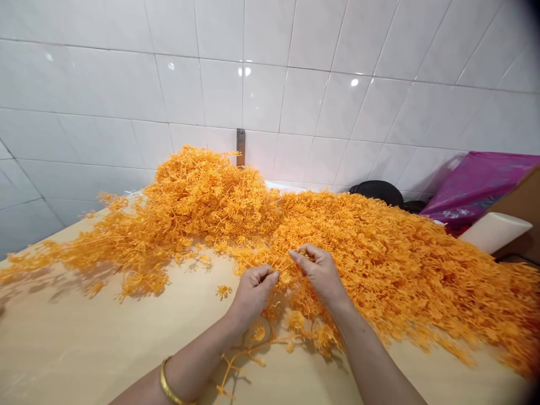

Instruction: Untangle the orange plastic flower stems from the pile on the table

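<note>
A big heap of orange plastic flower sprigs (379,247) covers the back and right of a pale wooden table (84,343). My left hand (253,292) is closed in a pinch on an orange sprig at the heap's near edge; a gold bangle (169,385) circles its wrist. My right hand (318,270) is right beside it, fingers curled and pinching the same tangle of sprigs. A loose sprig (253,351) trails down between my forearms onto the table.
White tiled wall (270,73) stands behind the table. At the right are a magenta plastic bag (476,183), a cardboard box (525,208), a white block (493,230) and a black object (377,191). A metal bracket (241,147) is fixed to the wall.
</note>
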`<state>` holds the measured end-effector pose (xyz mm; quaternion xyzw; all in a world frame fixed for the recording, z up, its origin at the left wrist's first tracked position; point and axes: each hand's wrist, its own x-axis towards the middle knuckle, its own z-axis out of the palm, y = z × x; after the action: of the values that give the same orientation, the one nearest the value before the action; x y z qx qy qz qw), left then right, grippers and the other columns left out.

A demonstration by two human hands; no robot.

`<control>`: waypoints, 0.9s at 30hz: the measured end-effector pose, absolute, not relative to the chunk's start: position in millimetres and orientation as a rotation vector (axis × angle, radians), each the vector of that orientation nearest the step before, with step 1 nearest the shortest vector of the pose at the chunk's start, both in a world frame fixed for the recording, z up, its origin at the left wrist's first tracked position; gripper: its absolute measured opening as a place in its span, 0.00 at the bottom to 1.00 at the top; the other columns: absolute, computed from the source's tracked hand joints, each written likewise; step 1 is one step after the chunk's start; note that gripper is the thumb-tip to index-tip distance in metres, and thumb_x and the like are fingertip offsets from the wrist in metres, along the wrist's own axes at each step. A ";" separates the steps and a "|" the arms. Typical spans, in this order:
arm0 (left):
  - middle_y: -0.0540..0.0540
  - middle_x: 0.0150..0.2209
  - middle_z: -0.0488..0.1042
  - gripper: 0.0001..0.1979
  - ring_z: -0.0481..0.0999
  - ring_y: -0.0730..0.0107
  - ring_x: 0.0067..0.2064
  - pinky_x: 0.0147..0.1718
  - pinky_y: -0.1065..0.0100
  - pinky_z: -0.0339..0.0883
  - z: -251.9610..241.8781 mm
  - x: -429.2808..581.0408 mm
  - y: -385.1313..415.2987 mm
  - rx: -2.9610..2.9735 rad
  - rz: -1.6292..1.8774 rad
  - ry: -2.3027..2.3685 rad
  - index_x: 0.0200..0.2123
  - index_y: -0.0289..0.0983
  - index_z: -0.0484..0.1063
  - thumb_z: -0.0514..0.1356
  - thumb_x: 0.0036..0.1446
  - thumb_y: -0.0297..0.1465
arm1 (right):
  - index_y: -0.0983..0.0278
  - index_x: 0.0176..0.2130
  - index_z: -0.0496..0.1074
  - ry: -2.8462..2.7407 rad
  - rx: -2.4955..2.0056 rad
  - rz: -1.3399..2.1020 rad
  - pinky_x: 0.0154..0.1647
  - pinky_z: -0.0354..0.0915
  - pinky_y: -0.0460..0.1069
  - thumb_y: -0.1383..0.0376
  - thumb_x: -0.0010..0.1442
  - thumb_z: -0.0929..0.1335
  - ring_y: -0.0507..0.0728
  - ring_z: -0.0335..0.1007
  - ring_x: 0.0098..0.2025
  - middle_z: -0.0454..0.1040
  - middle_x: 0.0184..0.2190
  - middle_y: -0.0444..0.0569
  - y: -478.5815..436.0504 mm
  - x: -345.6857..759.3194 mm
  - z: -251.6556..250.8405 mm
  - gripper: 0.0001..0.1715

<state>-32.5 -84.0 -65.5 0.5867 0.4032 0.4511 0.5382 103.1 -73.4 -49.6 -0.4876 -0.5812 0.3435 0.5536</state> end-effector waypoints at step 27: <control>0.56 0.15 0.52 0.16 0.49 0.81 0.18 0.18 0.74 0.44 -70.8 -35.8 -79.6 1.255 1.154 1.003 0.17 0.35 0.56 0.56 0.47 0.38 | 0.64 0.28 0.69 -1.820 -1.269 0.426 0.29 0.56 0.46 0.62 0.50 0.66 0.51 0.59 0.28 0.65 0.26 0.45 -79.9 96.4 -45.2 0.07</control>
<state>-35.8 -79.6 -70.8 0.5301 0.4238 0.4873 0.5495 96.4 -79.9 -45.2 -0.5079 -0.7284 0.1707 0.4269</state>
